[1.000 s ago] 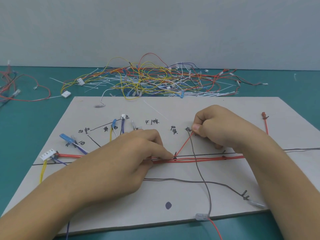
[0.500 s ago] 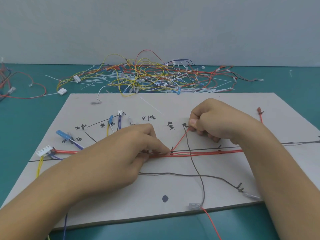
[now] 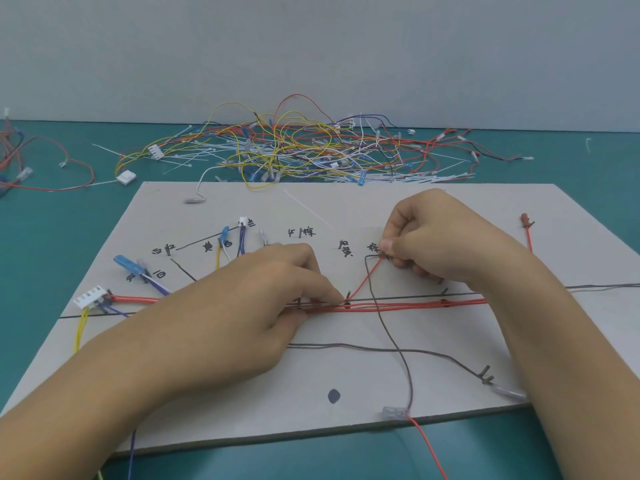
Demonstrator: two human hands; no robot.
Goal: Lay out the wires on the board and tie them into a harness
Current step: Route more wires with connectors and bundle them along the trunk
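The left hand (image 3: pixel 242 317) pinches the red bundle (image 3: pixel 398 305) beside a peg (image 3: pixel 348 294), anchoring it so the red wire (image 3: pixel 367 277) pinched in the right hand (image 3: pixel 446 244) runs taut.

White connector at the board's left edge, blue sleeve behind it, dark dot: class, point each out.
White connector (image 3: pixel 90 296), head view, its housing.
Blue sleeve (image 3: pixel 126 264), head view, mid-length.
Dark dot (image 3: pixel 334 395), head view, its centre.
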